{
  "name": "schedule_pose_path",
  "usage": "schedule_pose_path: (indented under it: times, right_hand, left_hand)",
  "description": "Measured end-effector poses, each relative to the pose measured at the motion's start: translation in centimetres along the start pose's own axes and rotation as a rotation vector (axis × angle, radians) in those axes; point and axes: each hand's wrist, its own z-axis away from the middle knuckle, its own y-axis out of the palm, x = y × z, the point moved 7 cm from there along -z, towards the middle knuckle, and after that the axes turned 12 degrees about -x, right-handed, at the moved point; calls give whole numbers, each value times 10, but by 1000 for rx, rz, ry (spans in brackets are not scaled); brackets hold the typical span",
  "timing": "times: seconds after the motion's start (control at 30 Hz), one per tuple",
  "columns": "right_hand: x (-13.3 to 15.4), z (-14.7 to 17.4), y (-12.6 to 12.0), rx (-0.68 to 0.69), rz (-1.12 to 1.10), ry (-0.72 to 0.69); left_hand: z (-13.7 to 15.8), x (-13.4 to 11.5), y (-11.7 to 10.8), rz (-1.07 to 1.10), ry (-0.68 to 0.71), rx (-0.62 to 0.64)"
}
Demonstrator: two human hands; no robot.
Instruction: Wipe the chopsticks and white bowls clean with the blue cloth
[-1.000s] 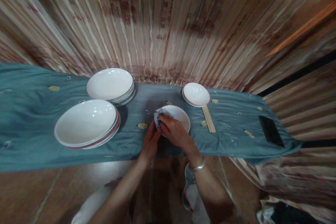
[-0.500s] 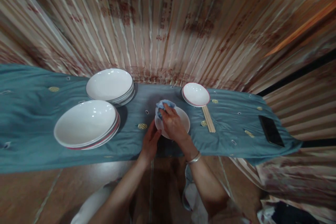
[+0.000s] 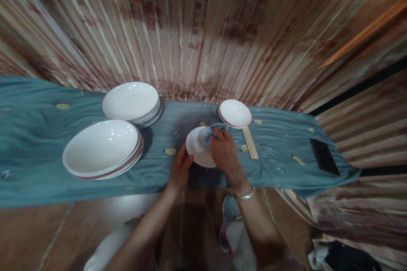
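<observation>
A white bowl (image 3: 199, 146) sits at the near side of the cloth-covered table, in front of me. My left hand (image 3: 181, 167) grips its left rim, thumb on the near edge. Pressed against the right inner side of the bowl is a blue cloth (image 3: 210, 136), bunched under the fingers of my right hand (image 3: 225, 148). That hand covers the bowl's right part. Just beyond it stands a small stack of red-rimmed bowls (image 3: 235, 113), with several wooden chopsticks (image 3: 250, 144) lying at its near side.
On the left are a stack of large white bowls (image 3: 101, 146) and, behind it, a stack of dark-rimmed plates (image 3: 131, 100). A black phone (image 3: 324, 156) lies at the right end of the blue-green tablecloth (image 3: 276, 169). A pleated curtain (image 3: 178, 34) hangs behind the table.
My right hand has moved the blue cloth from the bowl's left far side to its right side. The left hand stays at the left rim. The view has shifted slightly.
</observation>
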Motion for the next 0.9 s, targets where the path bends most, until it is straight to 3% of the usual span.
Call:
schedule_pose_path:
  times: [0.23,0.43,0.63,0.9]
  right_hand:
    - [-11,13,-10,62,63,-18]
    - [-10,21,-17,130,-18,-105]
    - [6,22,-16,361,-341,-91]
    - [28,15,-12,349,-739,-92]
  left_hand:
    - [0,-2,3,-3,3,-1]
    - [-3,2,4,37,3,-4]
    - [-2,4,4,40,-9,-4]
    - [-1,6,0,6,-52,-36]
